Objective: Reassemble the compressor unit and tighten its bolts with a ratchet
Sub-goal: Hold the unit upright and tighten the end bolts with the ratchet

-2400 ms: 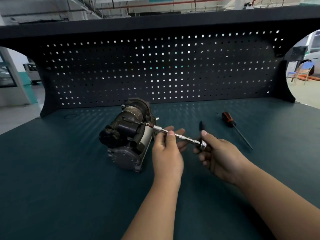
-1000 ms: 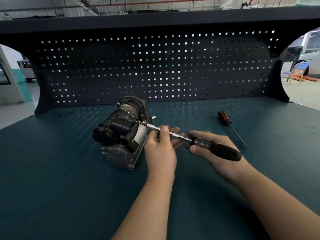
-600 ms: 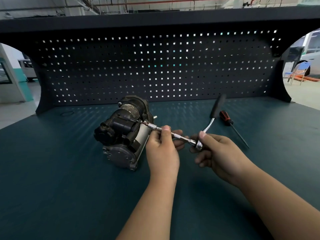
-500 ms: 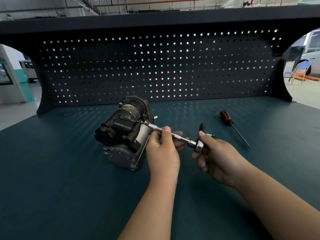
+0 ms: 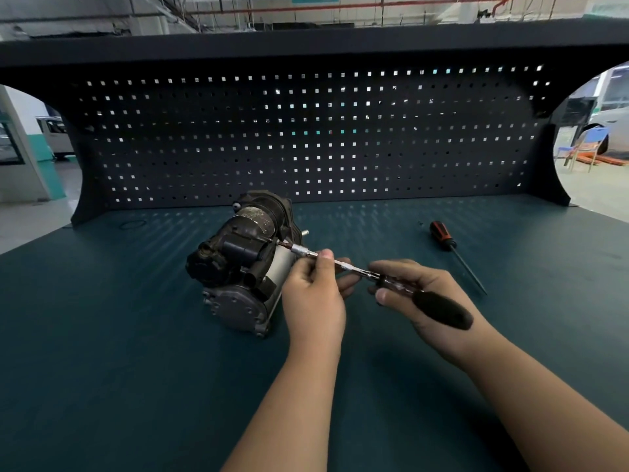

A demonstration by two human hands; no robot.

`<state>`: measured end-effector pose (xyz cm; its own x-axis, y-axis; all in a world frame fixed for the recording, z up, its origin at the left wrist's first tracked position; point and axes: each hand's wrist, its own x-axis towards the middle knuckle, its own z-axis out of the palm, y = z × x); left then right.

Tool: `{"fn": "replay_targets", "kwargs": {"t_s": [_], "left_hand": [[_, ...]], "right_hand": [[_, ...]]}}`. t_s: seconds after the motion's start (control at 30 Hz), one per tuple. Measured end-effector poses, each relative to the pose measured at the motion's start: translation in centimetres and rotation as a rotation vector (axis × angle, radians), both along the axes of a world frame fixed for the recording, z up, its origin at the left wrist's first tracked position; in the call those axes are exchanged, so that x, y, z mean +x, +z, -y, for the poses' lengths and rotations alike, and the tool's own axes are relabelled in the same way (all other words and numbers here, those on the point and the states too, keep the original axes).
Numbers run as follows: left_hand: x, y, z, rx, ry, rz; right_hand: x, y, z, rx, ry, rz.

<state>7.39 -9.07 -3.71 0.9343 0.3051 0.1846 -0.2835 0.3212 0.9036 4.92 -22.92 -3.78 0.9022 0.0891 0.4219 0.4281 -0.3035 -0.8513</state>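
**Ratchet on the compressor, both hands committed**

The compressor unit (image 5: 243,267) lies on the green bench top (image 5: 136,352), pegboard (image 5: 306,137) behind it, and all the action is on its right flank. The extension bar (image 5: 349,266) runs out from the compressor's upper right side with its socket end against the housing. Whether it sits fully on a bolt head cannot be made out. The left hand (image 5: 315,301), just right of the compressor, pinches the bar between thumb and curled fingers to steady it. The right hand (image 5: 429,294), further right again, is wrapped round the ratchet (image 5: 439,308) near its head, with the black grip lying back toward the wrist. A red-handled screwdriver (image 5: 442,235) lies well to the compressor's right, untouched.

Doing this well looks to be a matter of alignment: the left hand holds the bar square to the bolt so the socket doesn't slip off, and the right swings in short, even arcs. Nothing visibly clamps the compressor — a hard pull could roll it.
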Motion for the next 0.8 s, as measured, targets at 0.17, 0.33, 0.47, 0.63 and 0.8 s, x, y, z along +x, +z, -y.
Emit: {"fn": "replay_targets", "kwargs": {"t_s": [0.17, 0.33, 0.47, 0.63, 0.8], "left_hand": [[0.0, -0.1, 0.0, 0.010, 0.020, 0.009], [-0.1, -0.1, 0.0, 0.028, 0.055, 0.009], [-0.2, 0.0, 0.0, 0.031, 0.078, 0.014], [-0.2, -0.1, 0.0, 0.078, 0.099, 0.024], [0.0, -0.2, -0.1, 0.108, 0.109, 0.022]], "right_hand": [[0.2, 0.0, -0.4, 0.290, -0.025, -0.147], [0.1, 0.6, -1.3, 0.477, 0.022, -0.409], [0.3, 1.1, -2.0, 0.589, 0.025, -0.655], [0.2, 0.9, -1.7, 0.651, 0.113, -0.644], [-0.1, 0.5, -0.8, 0.387, 0.110, -0.292]]}}
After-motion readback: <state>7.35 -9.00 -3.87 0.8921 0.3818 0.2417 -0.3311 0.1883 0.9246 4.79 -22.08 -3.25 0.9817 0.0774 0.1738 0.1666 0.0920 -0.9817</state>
